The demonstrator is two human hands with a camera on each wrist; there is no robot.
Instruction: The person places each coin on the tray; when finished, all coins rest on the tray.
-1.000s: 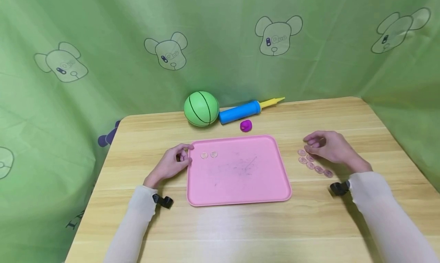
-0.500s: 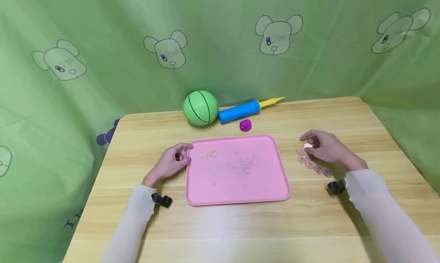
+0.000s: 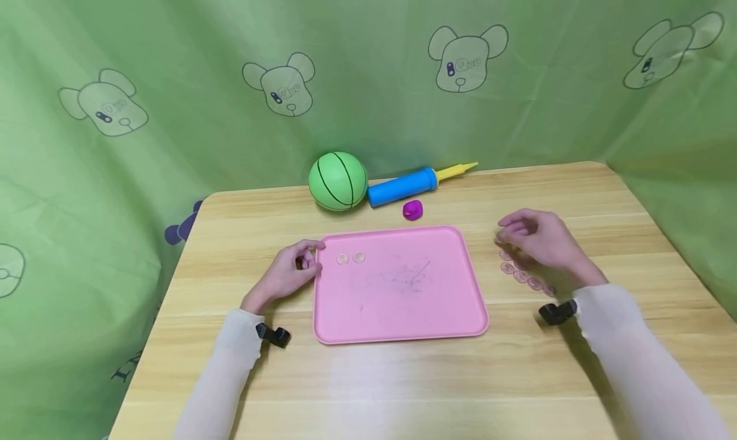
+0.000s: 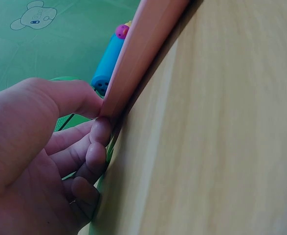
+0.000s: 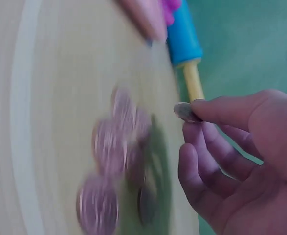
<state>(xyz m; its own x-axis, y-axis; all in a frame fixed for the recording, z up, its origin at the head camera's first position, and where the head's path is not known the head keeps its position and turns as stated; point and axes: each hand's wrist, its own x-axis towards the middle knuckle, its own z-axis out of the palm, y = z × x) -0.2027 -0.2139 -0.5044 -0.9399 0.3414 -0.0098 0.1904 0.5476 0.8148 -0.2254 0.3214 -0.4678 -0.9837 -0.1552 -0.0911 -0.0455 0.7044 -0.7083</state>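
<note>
My right hand (image 3: 541, 238) pinches a coin (image 5: 186, 112) between thumb and fingers, raised over the table to the right of the pink tray (image 3: 397, 325). Below and beside that hand lie several coppery coins (image 3: 521, 277) in a loose line, partly hidden by it; they look blurred in the right wrist view. Two more coins, a left one (image 3: 342, 259) and a right one (image 3: 359, 257), lie flat in the tray's far left part. At the tray's left edge, my left hand (image 3: 288, 270) grips the rim with thumb and index finger, its other fingers curled beneath.
Behind the tray stand a green ball (image 3: 338, 181) with black lines, a blue pump (image 3: 402, 187) with a yellow tip, and a small purple toy duck (image 3: 412, 210). A green printed curtain (image 3: 374, 62) hangs behind the wooden table (image 3: 403, 389).
The right hand has picked up one coin from the group and lifted it, moving slightly left and away from me. My left hand stays at the tray's edge.
</note>
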